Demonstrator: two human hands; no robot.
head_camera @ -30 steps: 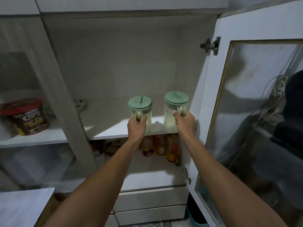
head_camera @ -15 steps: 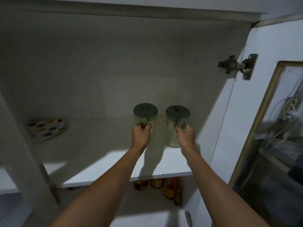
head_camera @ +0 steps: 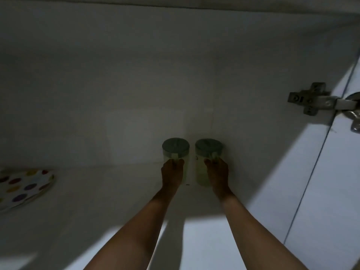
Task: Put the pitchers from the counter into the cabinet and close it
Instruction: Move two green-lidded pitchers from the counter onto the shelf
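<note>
deep on the dim cabinet shelf [head_camera: 116, 201], left hand [head_camera: 172, 175] and right hand [head_camera: 217, 175] clench pitcher handles; a careless release could topple both pitchers [head_camera: 176, 152].

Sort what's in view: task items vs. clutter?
Job:
left pitcher, held by left hand
right pitcher, held by right hand
cabinet shelf
cabinet door

Lying about:
polka-dot plate
</note>
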